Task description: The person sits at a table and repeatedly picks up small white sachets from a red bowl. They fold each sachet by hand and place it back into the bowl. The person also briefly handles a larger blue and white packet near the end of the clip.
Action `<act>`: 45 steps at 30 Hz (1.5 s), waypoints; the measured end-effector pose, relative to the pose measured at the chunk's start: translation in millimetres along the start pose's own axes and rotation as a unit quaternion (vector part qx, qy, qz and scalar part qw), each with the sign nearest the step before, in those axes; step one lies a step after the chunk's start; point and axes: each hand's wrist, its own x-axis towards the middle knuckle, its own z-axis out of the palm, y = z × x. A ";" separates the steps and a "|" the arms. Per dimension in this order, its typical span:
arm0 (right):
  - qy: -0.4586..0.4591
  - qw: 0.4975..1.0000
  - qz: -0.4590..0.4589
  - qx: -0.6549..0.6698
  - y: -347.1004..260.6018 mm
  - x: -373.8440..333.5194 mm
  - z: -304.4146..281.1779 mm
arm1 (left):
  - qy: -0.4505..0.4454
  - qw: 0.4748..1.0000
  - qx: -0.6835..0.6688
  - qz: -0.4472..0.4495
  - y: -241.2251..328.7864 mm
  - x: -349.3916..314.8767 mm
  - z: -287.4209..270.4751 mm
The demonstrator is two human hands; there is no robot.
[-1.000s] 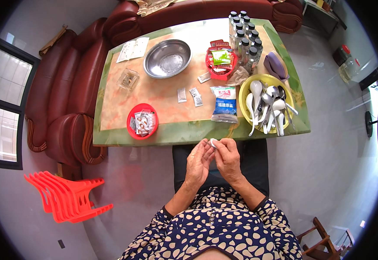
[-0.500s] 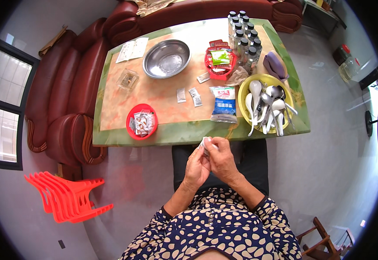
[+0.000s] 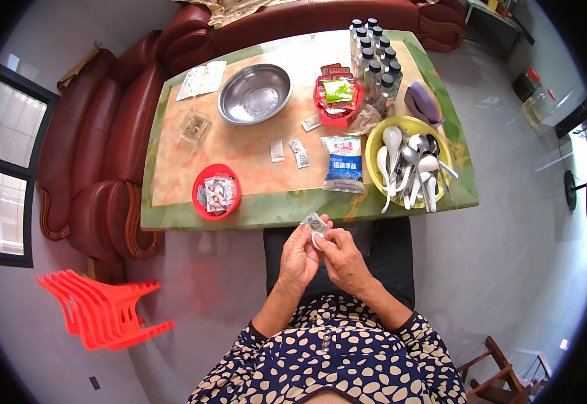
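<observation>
Just off the table's near edge, both my hands hold a small white sachet between them. My left hand pinches it from the left, its printed face partly showing above the thumb. My right hand is closed on the lower right side of the sachet, thumb against it. On the table beyond lie two similar flat sachets, a pale one and a printed one. To their left, a round red basket holds several sachets. Right of them lies a blue-and-white plastic bag.
A yellow basin of spoons stands at the table's right. Behind it are a purple pouch, several black-capped bottles and a red basket of packets. A steel basin, clear box and paper occupy the far left.
The sachet has tilted up and shows more of its printed face. My hands have shifted slightly down, and my right fingers have slid lower along it. The whole view has moved slightly.
</observation>
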 end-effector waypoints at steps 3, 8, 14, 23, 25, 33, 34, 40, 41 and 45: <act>0.016 0.997 0.062 0.034 4.4 3.0 -13.9 | 0.037 0.999 0.005 -0.003 3.6 -0.5 -3.3; 0.054 0.995 -0.025 -0.082 6.4 15.5 -3.0 | 0.042 0.999 0.008 -0.012 -7.5 -0.4 -4.7; -0.009 0.992 0.056 -0.108 18.7 -5.4 -10.9 | 0.069 0.997 0.007 -0.013 0.2 -1.8 3.0; 0.059 0.994 0.081 -0.050 11.7 11.6 13.1 | -0.002 0.999 -0.054 0.002 -28.9 7.1 -26.6; 0.019 0.993 0.119 0.002 13.3 7.0 10.2 | 0.017 0.998 -0.061 -0.001 -22.1 3.0 -16.8; 0.020 0.989 0.114 0.087 6.7 16.8 -13.8 | 0.064 0.998 -0.019 0.013 -6.3 3.7 -24.1; 0.030 0.994 0.087 0.062 6.3 19.7 -12.3 | 0.057 0.998 -0.019 0.002 -7.4 1.2 -19.8; 0.019 0.992 -0.053 -0.114 9.8 10.0 6.8 | 0.036 0.998 -0.042 0.003 -11.2 5.6 -15.2; -0.019 0.996 -0.049 -0.072 10.7 4.9 3.5 | 0.026 0.999 -0.045 0.009 -9.3 7.9 -23.1; -0.057 0.989 0.032 0.130 10.7 -0.2 -22.0 | 0.013 0.992 -0.116 -0.036 1.7 9.5 -37.4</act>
